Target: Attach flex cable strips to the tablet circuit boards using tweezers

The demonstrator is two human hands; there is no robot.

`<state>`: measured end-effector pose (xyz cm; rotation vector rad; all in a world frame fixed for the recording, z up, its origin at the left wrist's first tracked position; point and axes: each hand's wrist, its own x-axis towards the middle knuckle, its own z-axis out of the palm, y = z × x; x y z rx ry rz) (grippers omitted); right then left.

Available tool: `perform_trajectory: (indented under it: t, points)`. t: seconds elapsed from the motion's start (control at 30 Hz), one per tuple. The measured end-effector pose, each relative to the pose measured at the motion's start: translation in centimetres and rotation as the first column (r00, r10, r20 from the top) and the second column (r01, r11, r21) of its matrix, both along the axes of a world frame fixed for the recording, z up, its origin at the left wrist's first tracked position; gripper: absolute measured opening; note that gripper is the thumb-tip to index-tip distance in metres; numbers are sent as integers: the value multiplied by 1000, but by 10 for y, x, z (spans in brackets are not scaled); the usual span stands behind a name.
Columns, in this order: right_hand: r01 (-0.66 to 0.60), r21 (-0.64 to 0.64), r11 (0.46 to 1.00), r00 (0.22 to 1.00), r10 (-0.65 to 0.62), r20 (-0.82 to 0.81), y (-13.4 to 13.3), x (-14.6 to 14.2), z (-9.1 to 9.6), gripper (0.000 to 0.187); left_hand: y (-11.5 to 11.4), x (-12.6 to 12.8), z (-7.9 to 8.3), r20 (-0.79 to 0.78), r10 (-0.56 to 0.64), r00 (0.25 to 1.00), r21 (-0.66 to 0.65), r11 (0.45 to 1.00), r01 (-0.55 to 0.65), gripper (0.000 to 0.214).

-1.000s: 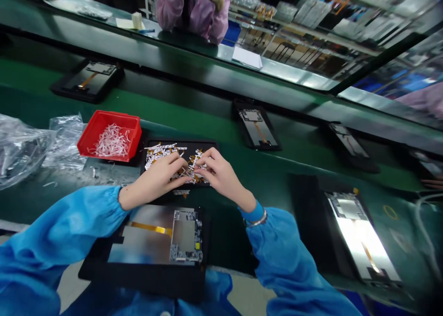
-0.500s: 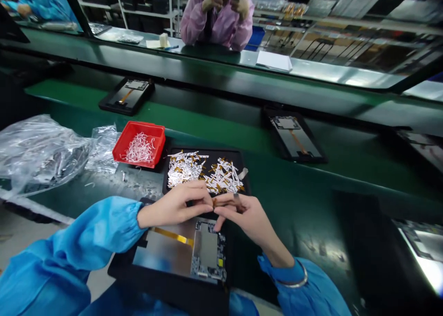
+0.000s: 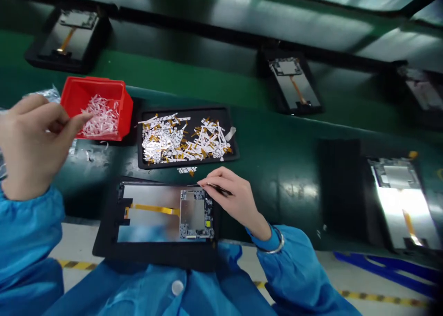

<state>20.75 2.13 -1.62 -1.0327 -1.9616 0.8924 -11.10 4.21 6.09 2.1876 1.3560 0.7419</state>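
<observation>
My left hand (image 3: 38,140) is raised at the left, thumb and forefinger pinched together by the front of the red bin (image 3: 125,117). What the pinch holds, if anything, cannot be made out. Thin pale strips (image 3: 100,115) lie heaped in that bin. In my right hand (image 3: 237,196) is a pair of dark tweezers (image 3: 221,190), their thin tip pointing left over the top edge of an opened tablet (image 3: 148,226). The tablet shows a circuit board (image 3: 194,214) and an orange ribbon cable (image 3: 155,208). Just beyond it lies a small white strip with an orange tab (image 3: 187,170).
A black tray (image 3: 232,155) with many white-and-orange strips sits behind the tablet. More opened tablets stand along the back, one at left (image 3: 71,39) and another at centre right (image 3: 296,83). At far right lies another tablet (image 3: 401,200) beside a black panel (image 3: 341,191).
My hands were together above the tablet; the left has moved to the red bin, the right to the tablet's top right. A strip now shows before the tray. The view has tilted down.
</observation>
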Motion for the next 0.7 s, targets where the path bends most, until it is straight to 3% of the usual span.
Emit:
perform_trajectory:
  t: [0.13, 0.27, 0.37, 0.47, 0.7]
  points:
    - [4, 32, 999, 998, -6, 58, -2, -1, -4, 17, -13, 30, -20, 5, 20, 1000, 0, 1000, -20, 14]
    - [-16, 54, 998, 995, 10, 104, 1, 0, -4, 16, -22, 58, -42, -1, -25, 1000, 37, 999, 25, 10]
    - [-57, 63, 996, 989, 48, 142, 4, 3, -3, 16, -24, 70, -52, 7, -99, 995, -8, 995, 99, 11]
    - [-77, 58, 995, 986, 67, 156, 6, 6, -3, 18, -25, 77, -59, 25, -150, 988, -86, 985, 151, 13]
    - [-118, 18, 993, 981, 114, 157, 8, 7, -1, 19, -24, 82, -61, 87, -143, 986, -206, 966, 158, 19]
